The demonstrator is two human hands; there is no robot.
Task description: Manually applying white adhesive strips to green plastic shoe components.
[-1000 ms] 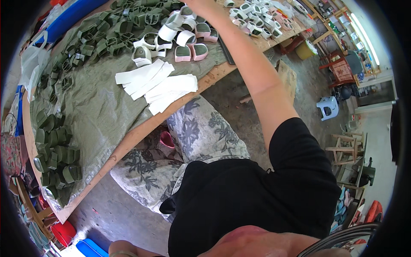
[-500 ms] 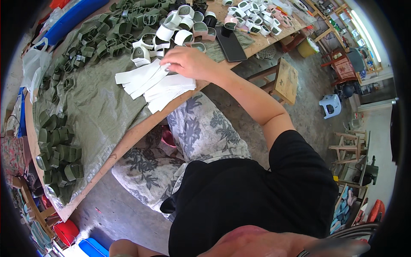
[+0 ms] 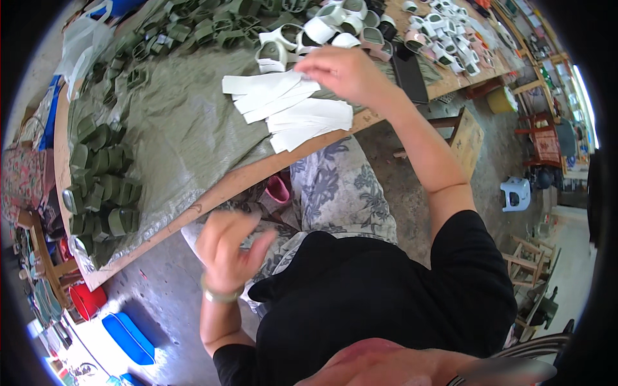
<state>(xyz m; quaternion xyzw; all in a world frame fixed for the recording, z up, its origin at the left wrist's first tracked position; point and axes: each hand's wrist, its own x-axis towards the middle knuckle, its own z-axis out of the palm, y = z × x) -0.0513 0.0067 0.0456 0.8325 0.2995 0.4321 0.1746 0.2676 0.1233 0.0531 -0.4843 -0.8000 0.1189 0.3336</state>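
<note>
White flat strips (image 3: 264,88) lie fanned on the green sheet near the table's front edge, a second bunch of strips (image 3: 312,119) overlapping them. My right hand (image 3: 344,72) is at the right end of the upper bunch, fingers bent and pinched on a strip; the fingertips are partly hidden. My left hand (image 3: 228,248), slightly blurred, is raised over my lap in front of the table edge. Its thumb stands apart from the fingers and it holds nothing. Just beyond my right hand are white looped pieces (image 3: 320,30), resembling shoe uppers.
Dark green looped pieces (image 3: 106,174) are piled at the table's left and along its back. A dark phone (image 3: 410,76) lies right of my right hand, near small white pieces (image 3: 444,32). A wooden stool (image 3: 468,145) stands right of the table, a blue bin (image 3: 129,338) at lower left.
My left hand has come up into view over my lap. My right hand stays at the strips' end. The whole view has shifted, so the table appears farther right and higher.
</note>
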